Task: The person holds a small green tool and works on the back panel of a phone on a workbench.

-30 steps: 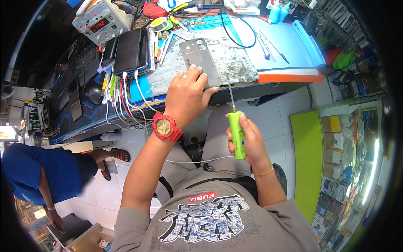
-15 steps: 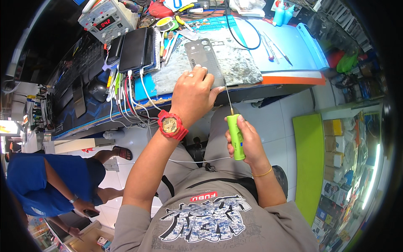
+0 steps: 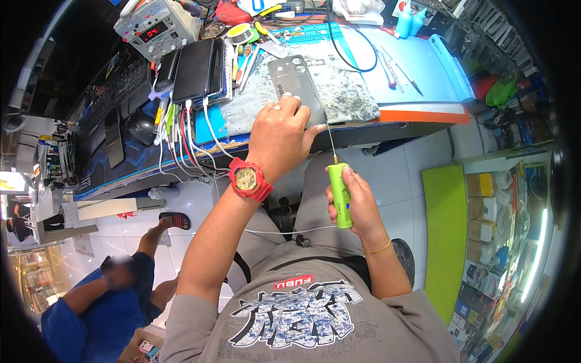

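Observation:
A grey translucent phone, or its back panel (image 3: 295,78), lies on the worn, stained mat (image 3: 348,91) at the bench's front edge. My left hand (image 3: 279,136) grips its lower end, fingertips on top and thumb along the bottom right. My right hand (image 3: 357,202) is closed round a green handled tool (image 3: 339,193) with a long, thin metal shaft, whose tip meets or lies very near the phone's lower right edge. A white cable runs from the tool across my lap. A small tray-like piece (image 3: 316,62) lies beside the phone's top.
On the bench are stacked phones (image 3: 196,69) with cables, a power supply (image 3: 158,33), slim tools, blue bottles (image 3: 410,21) and a blue mat (image 3: 423,72). A display case (image 3: 502,242) stands right. A person in blue (image 3: 97,308) is at lower left.
The tool's tip has shifted left to the phone's edge. Bench and phone appear slightly further right in the picture. The person in blue at lower left has changed posture, now holding an arm bent.

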Demonstrator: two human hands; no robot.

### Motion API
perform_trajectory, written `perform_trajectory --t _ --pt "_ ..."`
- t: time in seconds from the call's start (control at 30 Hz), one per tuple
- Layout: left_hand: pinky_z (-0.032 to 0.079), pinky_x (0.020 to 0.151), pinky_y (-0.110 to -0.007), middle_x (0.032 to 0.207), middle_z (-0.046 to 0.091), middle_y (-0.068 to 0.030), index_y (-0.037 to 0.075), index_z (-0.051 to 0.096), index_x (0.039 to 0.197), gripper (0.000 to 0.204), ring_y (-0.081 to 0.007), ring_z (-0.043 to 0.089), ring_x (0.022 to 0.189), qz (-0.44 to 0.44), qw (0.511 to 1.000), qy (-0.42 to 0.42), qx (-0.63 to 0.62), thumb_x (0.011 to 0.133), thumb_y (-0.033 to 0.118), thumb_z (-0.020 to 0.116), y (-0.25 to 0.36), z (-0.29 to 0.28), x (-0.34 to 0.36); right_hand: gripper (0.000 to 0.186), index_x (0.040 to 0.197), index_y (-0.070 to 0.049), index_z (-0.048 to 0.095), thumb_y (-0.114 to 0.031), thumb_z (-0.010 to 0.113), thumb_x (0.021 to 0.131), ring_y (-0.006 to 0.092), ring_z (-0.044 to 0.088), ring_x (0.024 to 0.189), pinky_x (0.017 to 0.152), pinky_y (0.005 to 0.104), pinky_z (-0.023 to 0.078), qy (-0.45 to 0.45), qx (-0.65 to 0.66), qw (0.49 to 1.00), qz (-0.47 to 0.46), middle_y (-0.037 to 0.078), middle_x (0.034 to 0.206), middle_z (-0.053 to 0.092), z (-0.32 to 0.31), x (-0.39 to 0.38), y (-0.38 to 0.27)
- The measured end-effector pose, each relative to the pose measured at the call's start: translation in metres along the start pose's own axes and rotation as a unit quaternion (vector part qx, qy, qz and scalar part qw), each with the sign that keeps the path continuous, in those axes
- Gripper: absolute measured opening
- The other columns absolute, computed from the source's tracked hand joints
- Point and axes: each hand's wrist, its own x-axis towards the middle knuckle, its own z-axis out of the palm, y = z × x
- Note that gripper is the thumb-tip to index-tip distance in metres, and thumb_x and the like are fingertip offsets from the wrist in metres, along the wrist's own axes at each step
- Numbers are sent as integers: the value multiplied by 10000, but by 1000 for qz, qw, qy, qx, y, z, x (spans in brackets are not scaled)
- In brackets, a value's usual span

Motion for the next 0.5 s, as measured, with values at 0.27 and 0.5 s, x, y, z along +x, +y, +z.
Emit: perform_trajectory --t 0.27,0.5 --pt "556 803 -433 1063 689 -156 6 679 917 322 -351 688 897 3 1000 2 -3 874 297 810 -1 0 0 423 1091 -87 528 -500 448 1127 137 603 515 442 292 510 1 -3 1000 -6 63 778 608 -2 1 2" --pt "556 801 -434 1051 686 -154 6 677 917 319 -348 686 896 4 1000 8 0 878 295 808 -1 0 -1 407 1109 -90 535 -489 459 1125 135 601 513 440 293 515 7 -9 1000 -10 62 783 611 -4 2 2"
